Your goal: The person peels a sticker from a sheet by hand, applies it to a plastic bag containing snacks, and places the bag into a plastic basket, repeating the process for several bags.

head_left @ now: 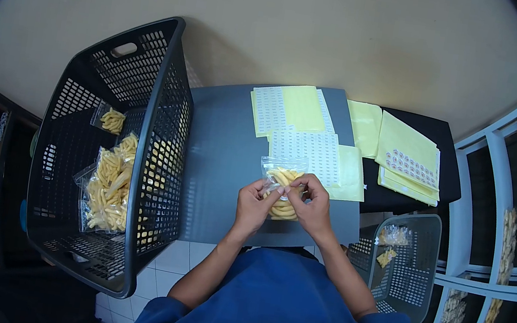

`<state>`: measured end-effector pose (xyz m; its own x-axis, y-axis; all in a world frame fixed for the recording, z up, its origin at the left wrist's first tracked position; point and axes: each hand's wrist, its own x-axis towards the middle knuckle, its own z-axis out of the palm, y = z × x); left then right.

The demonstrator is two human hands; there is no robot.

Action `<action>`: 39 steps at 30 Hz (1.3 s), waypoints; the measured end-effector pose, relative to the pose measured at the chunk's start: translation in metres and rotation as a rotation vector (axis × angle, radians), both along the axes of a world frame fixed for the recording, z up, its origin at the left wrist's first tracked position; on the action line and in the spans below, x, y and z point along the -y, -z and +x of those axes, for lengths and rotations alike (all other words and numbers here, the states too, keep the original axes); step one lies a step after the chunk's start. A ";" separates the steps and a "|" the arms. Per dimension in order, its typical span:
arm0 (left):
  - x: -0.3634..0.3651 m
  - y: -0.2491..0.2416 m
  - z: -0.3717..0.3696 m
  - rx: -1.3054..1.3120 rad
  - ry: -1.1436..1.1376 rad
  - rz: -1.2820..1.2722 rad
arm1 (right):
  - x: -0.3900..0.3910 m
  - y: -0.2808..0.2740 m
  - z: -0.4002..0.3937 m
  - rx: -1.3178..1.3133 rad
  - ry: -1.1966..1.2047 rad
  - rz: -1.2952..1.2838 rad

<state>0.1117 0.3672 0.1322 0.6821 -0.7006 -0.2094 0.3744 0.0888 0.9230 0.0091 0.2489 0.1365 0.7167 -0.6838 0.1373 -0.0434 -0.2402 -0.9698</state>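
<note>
A clear zip-top plastic bag of yellow stick-shaped snacks [283,212] lies at the front edge of the grey table [223,156], right before me. My left hand [254,204] grips it from the left side, thumb pressed to its front. From the right, my right hand [310,207] pinches at the middle of the bag, its thumb and fingers close to the left thumb. A small pale patch shows between the thumbs, mostly covered by them. Just behind the bag are sheets of small printed labels [303,151].
At left stands a large black basket [170,83] holding several bagged snacks [111,187]. Yellow backing sheets [302,108] overlap the labels, and more sticker sheets [408,153] rest on a black surface. A grey basket [412,269] with small packets stands lower right, beside a pale shelf frame [501,176].
</note>
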 end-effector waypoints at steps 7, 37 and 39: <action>-0.001 0.002 -0.003 0.017 -0.009 -0.008 | 0.007 0.007 -0.001 0.007 -0.061 0.182; -0.014 0.005 -0.004 -0.112 0.074 0.016 | -0.002 0.014 -0.015 0.157 -0.057 0.482; -0.014 0.007 -0.003 -0.126 0.074 -0.011 | -0.002 0.015 -0.017 0.148 -0.064 0.480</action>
<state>0.1091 0.3809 0.1254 0.5970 -0.7507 -0.2827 0.4936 0.0660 0.8672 -0.0076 0.2504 0.1219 0.7561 -0.6497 -0.0789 0.1029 0.2370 -0.9661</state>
